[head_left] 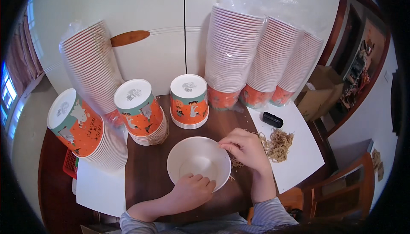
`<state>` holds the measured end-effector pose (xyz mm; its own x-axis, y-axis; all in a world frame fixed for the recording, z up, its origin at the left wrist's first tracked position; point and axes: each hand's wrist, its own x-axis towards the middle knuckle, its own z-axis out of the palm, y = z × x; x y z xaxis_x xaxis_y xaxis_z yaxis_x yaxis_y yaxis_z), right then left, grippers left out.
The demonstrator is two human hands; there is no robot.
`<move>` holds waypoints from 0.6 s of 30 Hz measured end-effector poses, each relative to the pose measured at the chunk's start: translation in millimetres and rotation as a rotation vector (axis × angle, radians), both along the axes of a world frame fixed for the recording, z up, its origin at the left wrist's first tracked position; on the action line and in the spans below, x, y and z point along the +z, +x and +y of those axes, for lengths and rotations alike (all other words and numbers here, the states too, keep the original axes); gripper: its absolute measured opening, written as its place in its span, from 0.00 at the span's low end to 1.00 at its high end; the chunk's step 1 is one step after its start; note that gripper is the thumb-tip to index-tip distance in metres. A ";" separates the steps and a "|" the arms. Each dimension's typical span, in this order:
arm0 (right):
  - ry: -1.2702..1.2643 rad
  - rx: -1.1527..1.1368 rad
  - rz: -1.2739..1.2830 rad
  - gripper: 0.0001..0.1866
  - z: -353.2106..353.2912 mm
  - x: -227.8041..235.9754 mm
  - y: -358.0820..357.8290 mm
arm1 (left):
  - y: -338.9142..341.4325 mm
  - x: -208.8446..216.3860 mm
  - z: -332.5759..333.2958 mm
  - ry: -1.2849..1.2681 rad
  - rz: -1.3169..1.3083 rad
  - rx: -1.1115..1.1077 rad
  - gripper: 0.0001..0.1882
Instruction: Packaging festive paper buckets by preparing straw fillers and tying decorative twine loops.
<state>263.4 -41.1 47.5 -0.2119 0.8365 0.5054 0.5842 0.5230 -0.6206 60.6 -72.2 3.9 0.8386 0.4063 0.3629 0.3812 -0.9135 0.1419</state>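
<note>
A person works over a white bowl (198, 157) sitting open side up at the near middle of a brown-and-white desk (149, 178), the right hand's (247, 148) grip pinching its right rim between thumb and forefinger. The left hand (192, 192) curls its fingers over the near rim, its thumb hidden, so whether that grip is closed cannot be told. Upturned orange cups (189, 103) stand beyond, plastic-wrapped stacks (235, 54) rise behind, and tan shreds (280, 145) lie at right near a black object (272, 119).
</note>
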 end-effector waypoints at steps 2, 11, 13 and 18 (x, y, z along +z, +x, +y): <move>0.004 -0.014 -0.018 0.04 -1.0 1.8 3.5 | -3.0 1.7 3.1 0.012 0.101 0.018 0.10; 0.010 -0.074 0.156 0.05 1.6 1.0 9.1 | -40.6 47.1 29.0 -0.492 -0.303 0.142 0.06; -0.011 -0.057 0.174 0.06 -0.2 2.2 7.8 | -44.0 49.0 30.5 -0.562 -0.342 0.141 0.05; 0.054 -0.034 0.123 0.07 2.0 -1.4 6.4 | -47.8 50.7 32.8 -0.538 -0.343 0.119 0.06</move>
